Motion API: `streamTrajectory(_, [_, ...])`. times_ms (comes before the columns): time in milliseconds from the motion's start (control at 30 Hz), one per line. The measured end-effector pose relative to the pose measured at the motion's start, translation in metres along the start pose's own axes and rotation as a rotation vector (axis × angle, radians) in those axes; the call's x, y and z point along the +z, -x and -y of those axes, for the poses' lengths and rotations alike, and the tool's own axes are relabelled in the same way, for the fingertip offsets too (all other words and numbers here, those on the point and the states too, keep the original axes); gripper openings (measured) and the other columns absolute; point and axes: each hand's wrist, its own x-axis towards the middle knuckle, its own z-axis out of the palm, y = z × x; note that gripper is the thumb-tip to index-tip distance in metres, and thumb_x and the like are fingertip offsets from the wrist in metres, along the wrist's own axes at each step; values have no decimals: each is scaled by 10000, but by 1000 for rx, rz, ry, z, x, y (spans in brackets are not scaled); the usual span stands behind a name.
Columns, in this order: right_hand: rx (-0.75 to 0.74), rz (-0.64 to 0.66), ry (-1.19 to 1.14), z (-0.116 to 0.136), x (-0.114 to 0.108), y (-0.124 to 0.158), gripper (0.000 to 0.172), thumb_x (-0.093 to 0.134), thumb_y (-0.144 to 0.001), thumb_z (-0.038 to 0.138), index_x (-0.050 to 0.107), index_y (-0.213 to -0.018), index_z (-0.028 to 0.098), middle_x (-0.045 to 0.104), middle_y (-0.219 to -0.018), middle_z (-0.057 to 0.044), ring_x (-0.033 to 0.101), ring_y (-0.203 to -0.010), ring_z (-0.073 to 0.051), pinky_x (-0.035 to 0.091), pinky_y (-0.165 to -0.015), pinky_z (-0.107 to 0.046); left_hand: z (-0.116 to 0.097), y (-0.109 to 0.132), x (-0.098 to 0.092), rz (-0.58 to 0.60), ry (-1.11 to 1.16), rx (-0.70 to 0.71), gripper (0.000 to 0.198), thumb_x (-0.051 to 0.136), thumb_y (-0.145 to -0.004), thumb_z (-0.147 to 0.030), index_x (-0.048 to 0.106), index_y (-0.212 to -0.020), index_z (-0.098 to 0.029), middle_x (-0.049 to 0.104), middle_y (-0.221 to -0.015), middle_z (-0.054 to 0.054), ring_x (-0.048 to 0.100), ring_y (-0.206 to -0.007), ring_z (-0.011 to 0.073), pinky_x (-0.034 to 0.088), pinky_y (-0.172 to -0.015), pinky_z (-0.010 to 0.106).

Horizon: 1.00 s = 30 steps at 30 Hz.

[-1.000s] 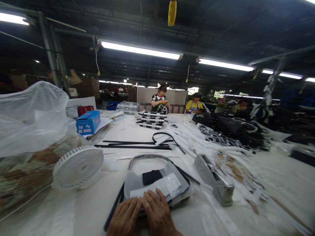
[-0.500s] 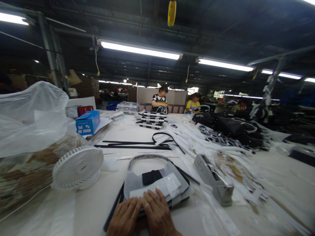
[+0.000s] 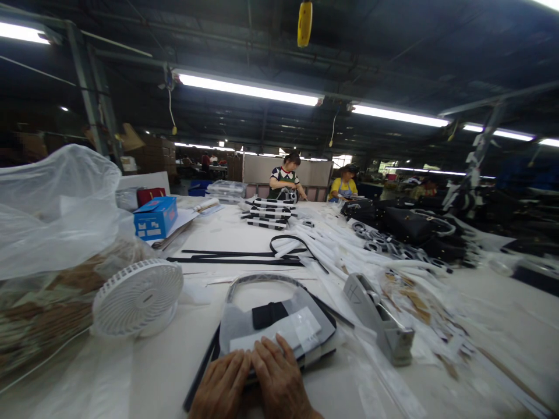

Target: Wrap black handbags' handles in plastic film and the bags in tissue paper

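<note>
A black handbag (image 3: 322,337) lies on the table in front of me, its handle (image 3: 262,278) arching away and wrapped in clear film. Translucent white sheeting (image 3: 233,326) covers part of its face, with a small black piece (image 3: 269,314) on top. Across its near part lies a white wrapped packet (image 3: 301,329). My left hand (image 3: 222,381) and my right hand (image 3: 279,372) sit side by side at the bag's near edge. The fingers of each are bent over that edge, tips at the packet; the thumbs are hidden.
A grey tape dispenser (image 3: 379,320) stands to the right, a white fan (image 3: 138,298) to the left. Black straps (image 3: 236,257) lie beyond the bag. A blue box (image 3: 156,217) and black bags (image 3: 414,230) are farther off. Two people work across the table.
My hands and the handbag stay put. Across the table, one person's arm has stretched out to the right, and the other person's handle piece has dropped lower.
</note>
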Motion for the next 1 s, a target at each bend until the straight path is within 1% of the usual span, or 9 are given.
streamTrajectory(100, [-2, -1, 0, 0, -1, -1, 391, 285, -992, 152, 663, -1095, 150, 731, -1066, -49, 629, -1080, -159, 215, -1193, -348, 1, 1, 1, 0, -5, 2, 346, 358, -948, -107, 646, -1124, -186, 719, -1042, 60, 648, -981, 192, 476, -904, 334])
streamTrajectory(300, [-13, 20, 4, -1, 0, 2, 386, 292, -984, 147, 650, -1127, 157, 718, -1079, -69, 621, -1105, -169, 298, -1158, -362, 0, 6, 9, -22, 5, -11, 343, 356, -953, -119, 643, -1127, -190, 718, -1049, 57, 648, -983, 196, 468, -908, 337])
streamTrajectory(433, [-11, 14, 1, -1, 1, 3, 387, 292, -984, 141, 652, -1126, 156, 722, -1076, -58, 622, -1100, -167, 272, -1173, -361, -1, 8, 14, -100, 5, -14, 375, 314, -953, -99, 651, -1096, -181, 717, -1022, 59, 646, -963, 193, 463, -895, 343])
streamTrajectory(600, [-7, 9, 4, -1, 0, 2, 394, 287, -986, 147, 654, -1130, 153, 725, -1071, -61, 627, -1098, -165, 247, -1181, -351, 1, 6, 6, -12, 5, -3, 357, 338, -964, -130, 652, -1125, -186, 712, -1053, 62, 639, -999, 192, 463, -923, 328])
streamTrajectory(700, [-8, 6, 0, -1, 1, 2, 387, 292, -988, 146, 655, -1123, 150, 726, -1071, -64, 628, -1094, -162, 235, -1185, -356, 1, 4, 3, -4, 7, -8, 354, 337, -969, -135, 653, -1120, -188, 714, -1053, 57, 641, -994, 192, 463, -916, 328])
streamTrajectory(800, [-9, 19, -5, -1, 3, 4, 381, 292, -989, 153, 643, -1138, 147, 723, -1073, -75, 626, -1098, -169, 271, -1173, -375, 0, 4, 5, -9, 1, -6, 343, 343, -968, -130, 650, -1114, -181, 715, -1050, 56, 641, -984, 195, 461, -912, 337])
streamTrajectory(867, [-11, 28, -2, -2, 3, 5, 380, 295, -986, 152, 641, -1144, 149, 720, -1081, -80, 621, -1110, -173, 282, -1168, -378, 0, 5, 8, -26, 5, -11, 349, 336, -968, -125, 649, -1114, -180, 714, -1045, 55, 639, -981, 196, 456, -915, 342])
streamTrajectory(967, [-10, 22, 2, -2, 3, 5, 382, 295, -987, 146, 649, -1133, 148, 720, -1080, -75, 620, -1110, -167, 259, -1178, -367, 0, 5, 12, -96, 16, -22, 381, 295, -974, -122, 653, -1092, -179, 718, -1017, 52, 640, -958, 195, 451, -903, 348])
streamTrajectory(1000, [-10, 20, 2, -2, 2, 5, 384, 294, -988, 147, 650, -1131, 147, 721, -1076, -75, 622, -1107, -166, 259, -1178, -366, 1, 4, 12, -102, 13, -18, 385, 291, -974, -120, 653, -1090, -178, 719, -1015, 51, 640, -954, 195, 452, -896, 347])
